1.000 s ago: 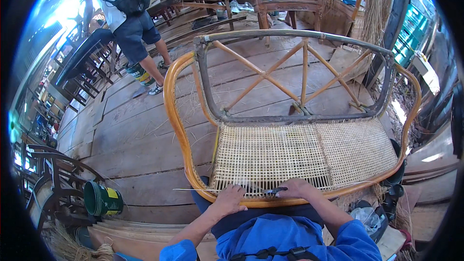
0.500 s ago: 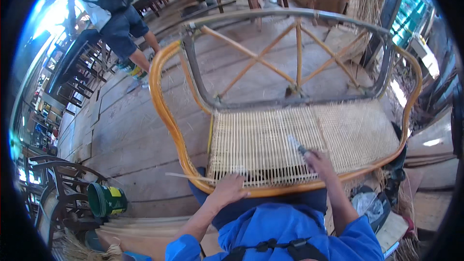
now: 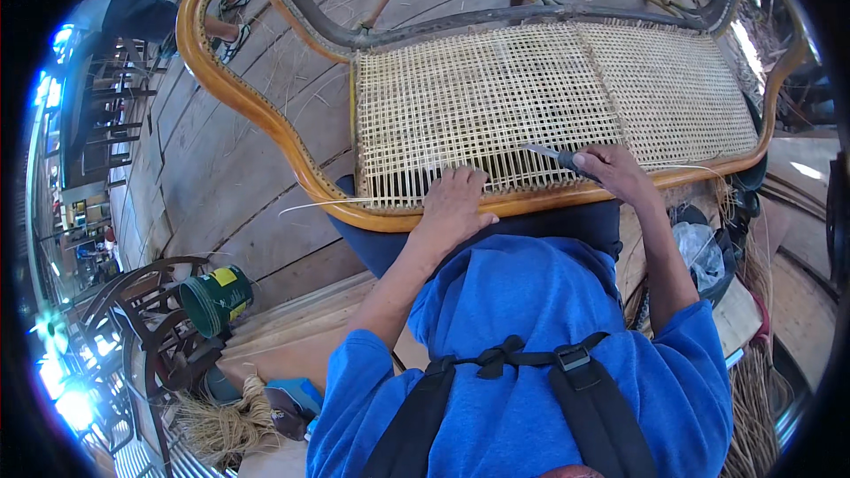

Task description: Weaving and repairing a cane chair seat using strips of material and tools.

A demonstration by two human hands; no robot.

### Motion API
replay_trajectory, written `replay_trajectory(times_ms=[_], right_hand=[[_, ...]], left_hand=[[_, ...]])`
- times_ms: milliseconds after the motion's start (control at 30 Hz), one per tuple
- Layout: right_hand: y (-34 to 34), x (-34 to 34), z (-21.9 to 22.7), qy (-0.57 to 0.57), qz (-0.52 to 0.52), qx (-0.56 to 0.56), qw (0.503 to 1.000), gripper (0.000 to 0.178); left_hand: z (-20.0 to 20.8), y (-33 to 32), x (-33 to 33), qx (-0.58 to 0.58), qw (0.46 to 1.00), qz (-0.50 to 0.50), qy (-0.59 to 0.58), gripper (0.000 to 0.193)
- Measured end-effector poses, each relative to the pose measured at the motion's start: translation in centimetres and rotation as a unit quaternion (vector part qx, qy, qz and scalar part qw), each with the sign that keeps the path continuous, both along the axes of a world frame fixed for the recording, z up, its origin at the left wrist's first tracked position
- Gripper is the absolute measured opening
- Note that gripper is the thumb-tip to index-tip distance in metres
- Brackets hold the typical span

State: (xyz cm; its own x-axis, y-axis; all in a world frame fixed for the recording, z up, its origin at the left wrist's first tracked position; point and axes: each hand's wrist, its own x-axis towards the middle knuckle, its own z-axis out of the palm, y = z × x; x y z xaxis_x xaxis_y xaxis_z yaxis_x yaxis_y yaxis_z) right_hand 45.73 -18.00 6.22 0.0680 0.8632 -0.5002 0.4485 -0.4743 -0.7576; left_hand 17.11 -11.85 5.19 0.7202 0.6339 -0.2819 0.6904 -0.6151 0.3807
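Observation:
A cane seat (image 3: 478, 80) woven from pale strips fills the curved wooden bench frame (image 3: 282, 134) before me. Fingers laid over its front strands, my left hand (image 3: 454, 202) rests at the front rail with its thumb stretched out. My right hand (image 3: 614, 173) is closed round the dark handle of a knife (image 3: 568, 159), a slim pointed metal blade that points left above the weave. One loose cane strip (image 3: 323, 204) sticks out past the frame on the left. Gaps show between the strands near the front rail. What lies under my left fingers is hidden.
On the left a green bucket (image 3: 217, 299) lies tipped beside dark wooden chairs (image 3: 142, 319). Below it are planks (image 3: 292, 334) and a bundle of cane fibre (image 3: 226, 420). A clear plastic bag (image 3: 699, 252) sits to my right. Another person's legs (image 3: 228, 31) are at upper left.
The view has tipped downward, so the bench sits higher. My left hand has slid right along the front rail. The knife now points left rather than away. The other person is mostly out of view.

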Motion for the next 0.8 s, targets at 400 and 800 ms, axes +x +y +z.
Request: replay_trajectory(times_ms=[400, 800], right_hand=[[1.8, -2.1, 0.8, -0.051, 0.221, 0.000, 0.974, 0.031], [-6.4, 5.2, -3.9, 0.050, -0.391, 0.290, 0.872, 0.017]], left_hand=[[-0.7, -1.2, 0.6, -0.001, 0.998, 0.026, -0.051, 0.053], [-3.2, -2.2, -21.2, 0.223, 0.765, 0.599, -0.084, 0.036]])
